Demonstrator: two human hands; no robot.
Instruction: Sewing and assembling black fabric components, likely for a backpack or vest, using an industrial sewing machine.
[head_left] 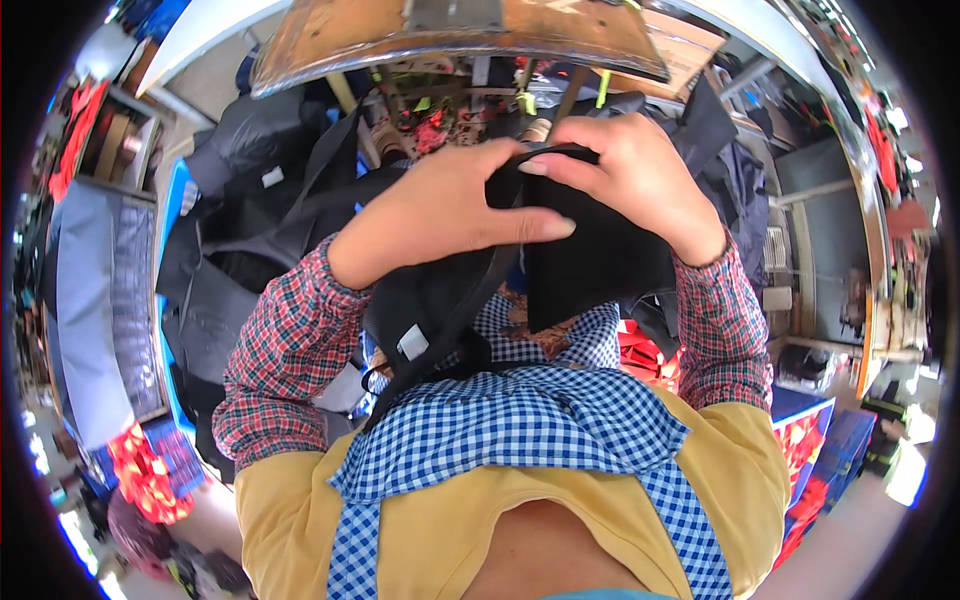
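- I hold one black bag (590,265) up close before my chest, both hands closed on its top edge.
- My left hand (440,205) lies flat across the fabric, thumb pressed along it; my right hand (625,170) curls over the rim just beside it, fingertips touching.
- One black strap (450,325) hangs below my hands.
- Beyond my hands, a pile of black bags (250,230) lies under one wooden table (450,30).
- The held bag hides what is behind it; I cannot tell what is inside it.

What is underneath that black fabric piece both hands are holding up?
Below the black fabric piece hang its strap and a white tag, over a blue checked apron. Both hands, left and right, cover its top edge.
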